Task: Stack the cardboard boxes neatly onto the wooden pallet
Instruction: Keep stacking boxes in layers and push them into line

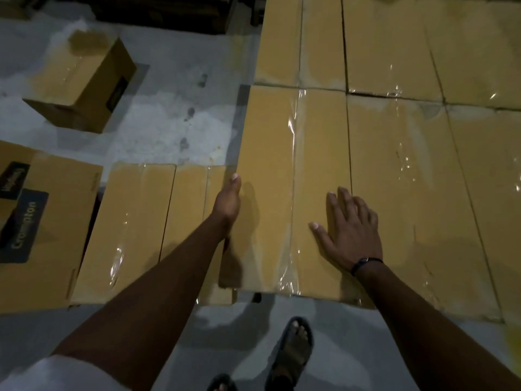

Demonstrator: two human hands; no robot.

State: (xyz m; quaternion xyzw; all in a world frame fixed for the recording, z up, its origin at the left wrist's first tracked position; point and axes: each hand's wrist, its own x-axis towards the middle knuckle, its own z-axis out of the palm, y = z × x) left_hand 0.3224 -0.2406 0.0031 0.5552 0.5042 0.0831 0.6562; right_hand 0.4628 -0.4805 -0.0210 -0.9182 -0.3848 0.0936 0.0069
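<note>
Now the right hand [349,232] lies flat, fingers spread, atop the near box [267,136]. The left hand [227,204] presses the box's left edge, fingers hidden, so I cannot tell its grip. Other boxes [400,165] adjoin the box's right and far sides.

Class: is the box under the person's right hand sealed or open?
Sealed: the box has flat flaps, with clear tape along its seam.
</note>
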